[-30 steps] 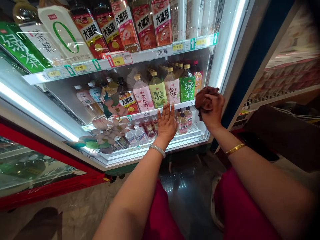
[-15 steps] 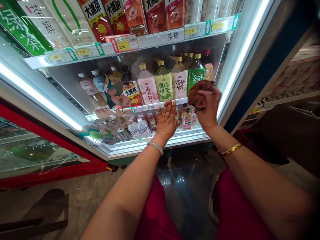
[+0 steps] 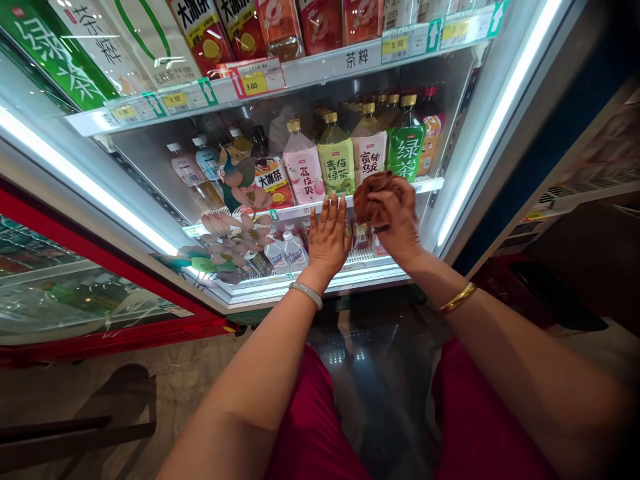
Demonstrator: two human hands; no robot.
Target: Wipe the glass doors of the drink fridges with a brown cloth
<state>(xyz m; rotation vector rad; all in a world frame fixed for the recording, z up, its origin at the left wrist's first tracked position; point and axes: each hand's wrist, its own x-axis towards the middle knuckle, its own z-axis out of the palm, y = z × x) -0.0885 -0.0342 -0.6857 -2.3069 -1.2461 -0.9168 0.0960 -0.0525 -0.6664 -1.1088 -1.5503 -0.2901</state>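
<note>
My left hand (image 3: 329, 233) lies flat with fingers stretched against the glass door (image 3: 280, 250) of a lit drinks cooler. To its right, my right hand (image 3: 397, 217) grips a crumpled brown cloth (image 3: 377, 197) and presses it to the same glass. Behind the pane, a pink-labelled bottle (image 3: 303, 167), a yellow-green bottle (image 3: 337, 157) and a green-labelled bottle (image 3: 404, 143) stand on the middle shelf. The cloth covers part of the peach-labelled bottle (image 3: 369, 150). A pink flower decal (image 3: 240, 233) shows on the glass left of my hands.
A shelf edge with price tags (image 3: 257, 79) runs across the upper part. At left stands a red-framed cooler (image 3: 125, 320). A dark blue frame (image 3: 520, 160) borders the right side. Below lies a dark reflective floor (image 3: 380, 360), and a dark stand (image 3: 80, 433) is at lower left.
My right hand has moved the cloth left and slightly down across the glass, closer to my left hand. My left hand stays on the pane. The camera view has shifted a little.
</note>
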